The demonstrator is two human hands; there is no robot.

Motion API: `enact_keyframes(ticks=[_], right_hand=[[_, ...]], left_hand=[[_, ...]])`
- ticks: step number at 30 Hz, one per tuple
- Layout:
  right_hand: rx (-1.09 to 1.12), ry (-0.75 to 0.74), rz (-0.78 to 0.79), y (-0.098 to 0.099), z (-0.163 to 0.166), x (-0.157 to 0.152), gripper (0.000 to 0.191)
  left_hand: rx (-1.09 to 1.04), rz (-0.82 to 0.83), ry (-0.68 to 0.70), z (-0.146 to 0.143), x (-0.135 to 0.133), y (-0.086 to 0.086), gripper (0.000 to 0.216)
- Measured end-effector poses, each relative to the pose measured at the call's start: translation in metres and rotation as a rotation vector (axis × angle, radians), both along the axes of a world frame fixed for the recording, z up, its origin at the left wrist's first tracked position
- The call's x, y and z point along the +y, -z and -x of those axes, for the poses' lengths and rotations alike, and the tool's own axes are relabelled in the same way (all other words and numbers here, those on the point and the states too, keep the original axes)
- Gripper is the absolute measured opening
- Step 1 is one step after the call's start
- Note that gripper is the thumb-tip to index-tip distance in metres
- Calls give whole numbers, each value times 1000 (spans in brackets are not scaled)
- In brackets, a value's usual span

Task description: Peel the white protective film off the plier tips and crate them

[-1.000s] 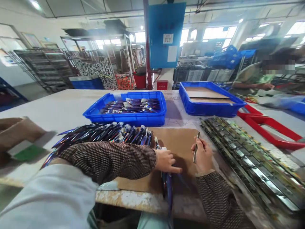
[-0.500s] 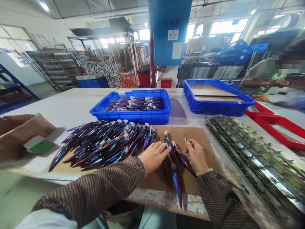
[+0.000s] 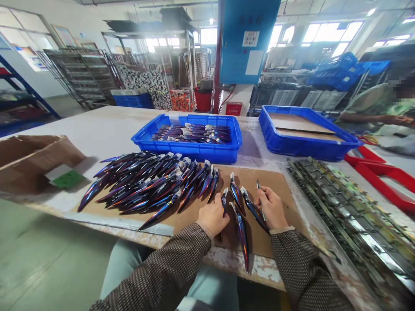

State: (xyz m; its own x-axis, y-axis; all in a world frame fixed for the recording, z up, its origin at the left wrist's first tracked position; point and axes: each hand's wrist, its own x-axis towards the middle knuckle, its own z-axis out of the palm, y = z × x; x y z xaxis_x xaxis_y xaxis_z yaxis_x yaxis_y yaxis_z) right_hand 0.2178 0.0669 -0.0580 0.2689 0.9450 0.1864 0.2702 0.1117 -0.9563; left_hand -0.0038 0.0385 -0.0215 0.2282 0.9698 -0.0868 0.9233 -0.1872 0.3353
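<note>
My left hand (image 3: 213, 218) is closed around a dark, shiny fishing lure (image 3: 224, 199); its whitish front end sticks up past the fingers, and the rest is hidden. Between the fingers of my right hand (image 3: 272, 208) is a slim pointed metal tool (image 3: 262, 203), perhaps a craft knife. Three loose lures lie on the cardboard sheet (image 3: 202, 217) between the hands: an upper one (image 3: 237, 193), one beside the right hand (image 3: 252, 204) and one nearer the table edge (image 3: 241, 235). To the left, a large heap of lures (image 3: 145, 181) covers the cardboard, blue-purple with whitish ends.
Behind the heap stands a blue crate (image 3: 191, 154) with more lures. Another blue crate (image 3: 308, 151) holds flat boards. Metal racks (image 3: 350, 216) lie at right, beside red trays (image 3: 385, 185). A cardboard box (image 3: 42, 166) is at left. Another person (image 3: 376, 110) sits far right.
My left hand has moved down and closed on a lure; before, its fingers were spread over the lures. The right hand keeps its tool. The view has shifted slightly.
</note>
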Motion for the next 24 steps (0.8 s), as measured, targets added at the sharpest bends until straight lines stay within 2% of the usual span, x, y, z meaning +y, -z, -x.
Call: enact_keyframes(ticks=[3, 8, 11, 14, 16, 19, 21, 24], right_hand=[[0, 23, 7, -7, 0, -4, 32], [25, -27, 56, -33, 4, -25, 45], [39, -175, 120, -52, 19, -55, 48], [55, -334, 187, -63, 45, -96, 48], [80, -460, 258, -63, 66, -123, 48], [124, -581, 354, -56, 93, -157, 52], [145, -595, 376, -52, 106, -172, 53], [178, -605, 388, -47, 119, -184, 52]], left_hand=[[-55, 18, -12, 4, 4, -2, 65], [-264, -18, -5, 32, -14, -9, 26], [-402, -7, 9, 52, -40, -12, 31], [-701, 27, 5, 63, -70, -12, 38], [-973, 70, -38, 67, -88, -11, 35], [-1280, 260, -117, 69, -109, -8, 44], [-1394, 379, -169, 72, -119, -6, 50], [-1471, 415, -201, 77, -133, -7, 51]])
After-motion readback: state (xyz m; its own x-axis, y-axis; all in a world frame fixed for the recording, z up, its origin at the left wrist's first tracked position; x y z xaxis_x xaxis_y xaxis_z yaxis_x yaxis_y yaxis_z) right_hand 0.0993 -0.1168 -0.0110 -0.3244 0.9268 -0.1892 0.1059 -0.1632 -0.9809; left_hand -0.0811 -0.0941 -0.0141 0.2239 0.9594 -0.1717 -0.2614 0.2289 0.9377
